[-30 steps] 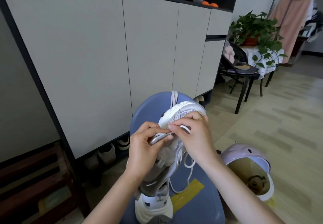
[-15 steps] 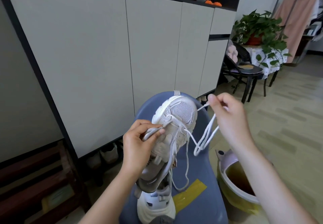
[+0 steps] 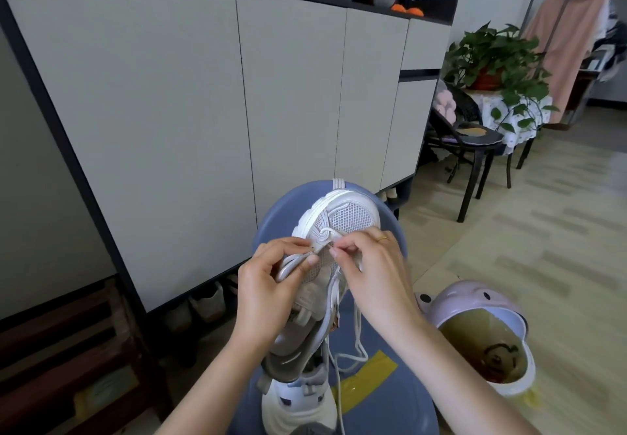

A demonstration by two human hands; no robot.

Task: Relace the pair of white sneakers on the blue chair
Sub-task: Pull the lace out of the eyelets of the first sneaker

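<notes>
Back from its pull, right hand [image 3: 371,265] pinches lace [image 3: 334,243]; left hand [image 3: 271,285] grips sneaker [image 3: 339,221], eyelets hidden.

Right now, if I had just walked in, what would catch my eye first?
Most likely the white sneaker held up over the blue chair in the middle, with the left hand gripping its side and the right hand pinching a shoelace at an eyelet. Next, the lilac bin on the floor to the right, and the leafy potted plant further back.
</notes>
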